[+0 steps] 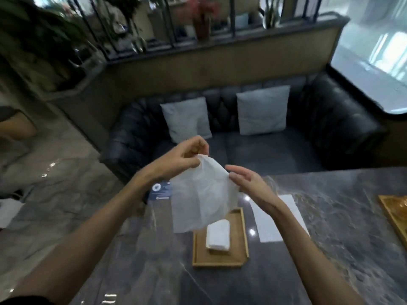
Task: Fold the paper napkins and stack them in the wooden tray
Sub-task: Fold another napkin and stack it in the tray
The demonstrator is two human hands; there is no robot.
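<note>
One unfolded napkin (201,192) veiling wooden tray (220,258).

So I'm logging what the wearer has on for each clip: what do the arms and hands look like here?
Both forearms are bare up to the frame edge. The left hand and right hand wear no gloves, and no rings or watch show on the fingers or wrists. A dark strip, maybe a sleeve edge, sits at the bottom left corner; too blurred to tell.

unfolded white napkin (202,194) held above wooden tray (198,258) holding folded napkins (218,237).
</note>
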